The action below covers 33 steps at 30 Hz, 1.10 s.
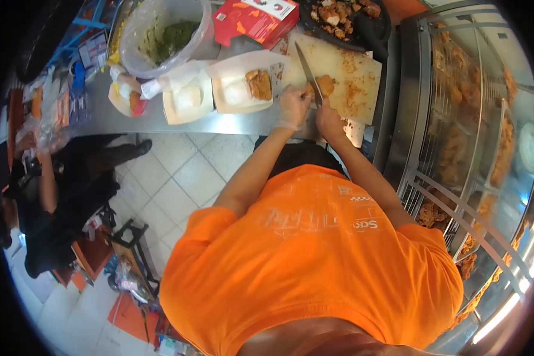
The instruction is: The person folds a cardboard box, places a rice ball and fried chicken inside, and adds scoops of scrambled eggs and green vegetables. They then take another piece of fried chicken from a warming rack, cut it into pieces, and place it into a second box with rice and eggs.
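Observation:
My right hand is wrapped round the handle of a knife, its long blade slanting up and to the left. Under the blade, a piece of fried chicken lies on a white cutting board marked with orange crumbs. My left hand, in a clear plastic glove, has its fingertips closed on the chicken's left end, close to the blade. Just left of it stands an open paper box with a white mound, likely rice, and browned fried chicken. Another paper box holds only a white mound.
A clear tub with green contents and a red carton stand behind the boxes. At the back right is a black pan of chopped chicken. A glass display cabinet borders my right. Another person is at the left.

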Available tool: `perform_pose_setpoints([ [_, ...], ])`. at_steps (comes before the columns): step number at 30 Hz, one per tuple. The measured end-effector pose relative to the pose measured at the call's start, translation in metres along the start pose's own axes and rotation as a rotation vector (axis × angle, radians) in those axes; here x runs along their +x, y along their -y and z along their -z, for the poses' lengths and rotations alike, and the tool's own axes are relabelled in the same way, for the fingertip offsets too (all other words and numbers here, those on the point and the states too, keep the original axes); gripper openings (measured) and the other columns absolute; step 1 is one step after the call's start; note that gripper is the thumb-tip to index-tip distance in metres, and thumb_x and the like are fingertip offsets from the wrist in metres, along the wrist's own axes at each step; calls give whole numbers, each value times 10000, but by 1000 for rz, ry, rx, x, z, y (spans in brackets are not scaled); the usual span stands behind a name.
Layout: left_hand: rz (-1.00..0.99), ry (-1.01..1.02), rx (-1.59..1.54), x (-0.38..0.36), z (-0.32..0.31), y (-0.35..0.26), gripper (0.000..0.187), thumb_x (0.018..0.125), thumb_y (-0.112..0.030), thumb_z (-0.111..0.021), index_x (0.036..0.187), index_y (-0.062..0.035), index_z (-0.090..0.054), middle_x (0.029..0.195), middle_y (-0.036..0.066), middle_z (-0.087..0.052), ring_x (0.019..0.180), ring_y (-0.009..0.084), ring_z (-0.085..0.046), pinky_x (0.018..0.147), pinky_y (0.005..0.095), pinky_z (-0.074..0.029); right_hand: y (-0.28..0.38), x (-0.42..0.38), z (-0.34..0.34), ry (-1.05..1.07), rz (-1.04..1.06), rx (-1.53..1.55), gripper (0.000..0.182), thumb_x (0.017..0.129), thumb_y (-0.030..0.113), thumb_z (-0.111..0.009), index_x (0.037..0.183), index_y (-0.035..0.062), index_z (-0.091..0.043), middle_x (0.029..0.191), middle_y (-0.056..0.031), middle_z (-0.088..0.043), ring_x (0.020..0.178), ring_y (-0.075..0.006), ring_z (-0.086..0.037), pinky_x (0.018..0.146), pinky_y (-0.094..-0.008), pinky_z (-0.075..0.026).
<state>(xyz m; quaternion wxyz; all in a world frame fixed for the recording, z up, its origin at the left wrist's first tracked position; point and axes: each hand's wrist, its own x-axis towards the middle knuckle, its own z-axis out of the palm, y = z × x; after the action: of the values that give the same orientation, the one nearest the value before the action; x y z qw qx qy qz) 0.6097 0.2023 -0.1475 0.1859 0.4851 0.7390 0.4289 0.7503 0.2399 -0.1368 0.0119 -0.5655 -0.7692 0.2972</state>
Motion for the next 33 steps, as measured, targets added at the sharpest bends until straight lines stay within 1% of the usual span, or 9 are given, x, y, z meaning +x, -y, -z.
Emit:
perform_pose_setpoints([
  [3,-17,14,-17,-12,-10,12,181,794,-176,-714,891,-24,-723,859,205,-618,854,393,-602,783,490,-492,-22,27,-24,-114,220,9,288,1001,238,-455,1100,-26,-509,832,-363,-636,819,-527,-642,744,-605,-500],
  [4,-41,30,0,-20,-14,16,180,804,-162,-695,908,-19,-723,860,205,-613,853,393,-603,780,487,-494,9,27,11,46,46,19,311,1000,248,-463,1089,-44,-517,822,-354,-637,805,-513,-648,729,-580,-513],
  [10,-8,-53,6,-3,-10,7,200,820,-128,-645,959,-11,-728,867,221,-616,849,405,-607,766,480,-500,33,19,62,81,101,-51,293,1000,252,-457,1081,-24,-513,822,-343,-646,796,-511,-648,731,-596,-510],
  [14,68,36,-78,0,6,4,256,827,-142,-638,1027,-6,-723,908,234,-619,867,434,-608,752,480,-508,9,2,-23,-35,-51,-64,311,981,246,-449,1172,11,-518,839,-313,-662,782,-507,-643,739,-586,-508],
  [18,75,7,44,-14,-8,7,231,872,-125,-592,1013,25,-697,958,254,-595,871,425,-593,800,495,-479,25,2,-11,-115,-1,61,257,1005,257,-452,1080,17,-507,849,-327,-655,810,-517,-636,756,-585,-500],
  [21,237,-89,76,5,-24,-17,414,894,-262,-616,1217,-3,-630,1150,287,-558,1038,455,-557,903,509,-456,22,7,21,0,8,128,249,1007,239,-465,1083,8,-520,872,-318,-658,824,-505,-636,748,-564,-497],
  [26,408,-164,363,19,-71,-65,751,877,-505,-628,1482,-110,-422,1460,258,-347,1349,469,-327,1086,627,-262,-19,-38,56,-205,-114,183,255,999,239,-506,1122,17,-540,855,-303,-662,824,-497,-641,731,-535,-506],
  [29,269,-218,447,17,-96,-56,728,846,-498,-663,1457,-155,-466,1439,216,-410,1348,459,-346,1087,630,-246,-46,-37,65,-199,-158,53,287,961,238,-551,1153,26,-533,897,-300,-660,835,-493,-639,737,-548,-499],
  [33,83,-15,391,24,-72,-50,482,746,-423,-739,1153,-173,-669,1190,117,-570,1193,352,-471,980,524,-350,-78,-14,67,-174,40,7,388,900,205,-624,1231,30,-523,1055,-296,-624,924,-486,-619,806,-535,-498],
])
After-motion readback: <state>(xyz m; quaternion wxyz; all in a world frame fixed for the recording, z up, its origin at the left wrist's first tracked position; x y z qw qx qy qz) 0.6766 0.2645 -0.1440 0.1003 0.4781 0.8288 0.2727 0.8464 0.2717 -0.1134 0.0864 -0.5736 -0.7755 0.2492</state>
